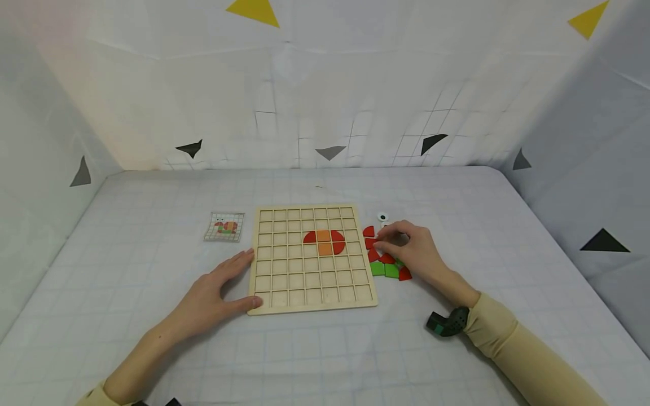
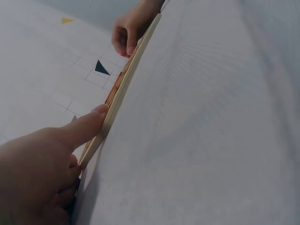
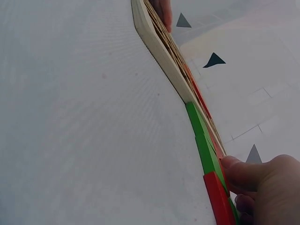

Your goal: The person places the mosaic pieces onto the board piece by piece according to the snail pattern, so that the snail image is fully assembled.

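A square wooden grid board (image 1: 310, 279) lies on the table with two orange squares (image 1: 323, 242) and red curved pieces (image 1: 337, 242) set in its cells. My left hand (image 1: 210, 293) steadies its left side, fingers stretched along the edge and thumb resting on the near-left corner; the left wrist view shows that thumb (image 2: 86, 127) on the rim. Right of the board, my right hand (image 1: 413, 251) pinches a red piece (image 1: 370, 243) between thumb and index finger. Around it lie other red pieces (image 1: 404, 274), green squares (image 1: 391, 270) and a white eye piece (image 1: 383, 216).
A small pattern card (image 1: 224, 227) with a red, green and orange figure lies left of the board. White sheets with yellow, grey and black triangles form walls behind and at the sides. A dark wrist device (image 1: 448, 322) sits on my right wrist.
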### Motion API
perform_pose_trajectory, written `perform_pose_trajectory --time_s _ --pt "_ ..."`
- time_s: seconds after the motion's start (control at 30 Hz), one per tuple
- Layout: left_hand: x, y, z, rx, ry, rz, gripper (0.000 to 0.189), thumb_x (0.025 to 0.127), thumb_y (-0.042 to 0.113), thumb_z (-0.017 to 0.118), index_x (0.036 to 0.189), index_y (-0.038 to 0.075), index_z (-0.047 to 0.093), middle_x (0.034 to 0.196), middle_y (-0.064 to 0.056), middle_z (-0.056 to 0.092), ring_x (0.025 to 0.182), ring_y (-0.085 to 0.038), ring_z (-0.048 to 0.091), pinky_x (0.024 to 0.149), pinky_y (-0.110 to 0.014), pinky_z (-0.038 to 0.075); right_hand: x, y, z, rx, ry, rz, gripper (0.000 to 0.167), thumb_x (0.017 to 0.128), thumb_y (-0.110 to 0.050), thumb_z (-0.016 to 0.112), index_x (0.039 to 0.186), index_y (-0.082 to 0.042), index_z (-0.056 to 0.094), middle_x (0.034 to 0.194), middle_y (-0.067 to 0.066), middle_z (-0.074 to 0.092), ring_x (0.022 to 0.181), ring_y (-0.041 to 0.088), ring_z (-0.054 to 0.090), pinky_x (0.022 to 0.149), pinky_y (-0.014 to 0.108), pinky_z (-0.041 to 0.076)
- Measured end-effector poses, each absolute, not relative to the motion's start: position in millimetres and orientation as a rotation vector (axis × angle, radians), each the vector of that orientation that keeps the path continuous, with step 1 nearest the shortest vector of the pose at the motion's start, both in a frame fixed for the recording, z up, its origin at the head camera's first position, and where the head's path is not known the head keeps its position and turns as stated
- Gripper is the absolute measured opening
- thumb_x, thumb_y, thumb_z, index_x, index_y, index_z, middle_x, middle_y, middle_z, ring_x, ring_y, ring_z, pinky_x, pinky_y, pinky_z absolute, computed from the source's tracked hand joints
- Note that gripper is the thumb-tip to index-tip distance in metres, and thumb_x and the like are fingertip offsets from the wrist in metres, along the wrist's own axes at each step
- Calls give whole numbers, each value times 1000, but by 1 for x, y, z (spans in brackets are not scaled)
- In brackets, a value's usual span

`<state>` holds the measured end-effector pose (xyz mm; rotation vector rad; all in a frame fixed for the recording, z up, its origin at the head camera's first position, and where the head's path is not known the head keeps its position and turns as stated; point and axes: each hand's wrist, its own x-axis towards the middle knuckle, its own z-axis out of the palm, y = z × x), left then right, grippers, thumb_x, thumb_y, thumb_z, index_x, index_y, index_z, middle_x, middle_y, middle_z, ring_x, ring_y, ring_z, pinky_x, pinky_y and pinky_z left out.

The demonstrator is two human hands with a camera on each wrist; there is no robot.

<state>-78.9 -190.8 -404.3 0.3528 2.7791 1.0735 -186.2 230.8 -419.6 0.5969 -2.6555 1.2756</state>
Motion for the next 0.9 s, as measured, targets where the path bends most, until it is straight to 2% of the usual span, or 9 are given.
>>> perform_pose_trajectory --time_s 0.53,0.77,0.9 --pt "-79 -191 -406 357 2781 1072 95 80 66 72 158 30 31 163 -3 33 150 -34 27 115 -63 27 -188 231 -422 672 -2623 1264 22 82 -19 84 101 -15 74 98 -4 71 84 8 65 75 17 52" --pt "-79 -191 -407 367 2782 1078 95 80 66 72 158 29 31 163 -3 33 150 -34 28 115 -63 27 -189 231 -424 701 -2607 1264 28 79 -16 86 104 -13 74 87 -4 68 79 8 64 73 18 52" --pt "-80 -191 -407 366 2780 1082 95 80 66 72 158 30 31 163 -3 32 150 -34 27 115 -63 27 -189 231 -423 706 -2618 1265 29 80 -18 86 107 -14 74 92 -5 70 84 10 64 76 19 51"
